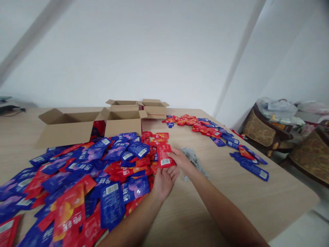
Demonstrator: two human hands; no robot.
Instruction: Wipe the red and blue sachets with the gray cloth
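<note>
A red packet (165, 156) with a white barcode label is held up over the near-middle of the table. My right hand (181, 161) grips its right side, fingers bent around the edge. Below it, my left hand (166, 181) is palm up, fingers loosely curled, holding the packet's lower edge. To the left spreads a big heap of blue packets (112, 202) and red packets (70, 209), many overlapping. Just beyond my right hand lies a crumpled grey plastic piece (191, 156), partly hidden by my wrist.
Open cardboard boxes stand behind the heap: a left box (68, 128), a middle box (123, 122) and smaller ones at the back, including a box (154, 109). More packets (205, 127) trail along the table's right side. Chairs (267, 127) with plastic bags stand beyond the right edge.
</note>
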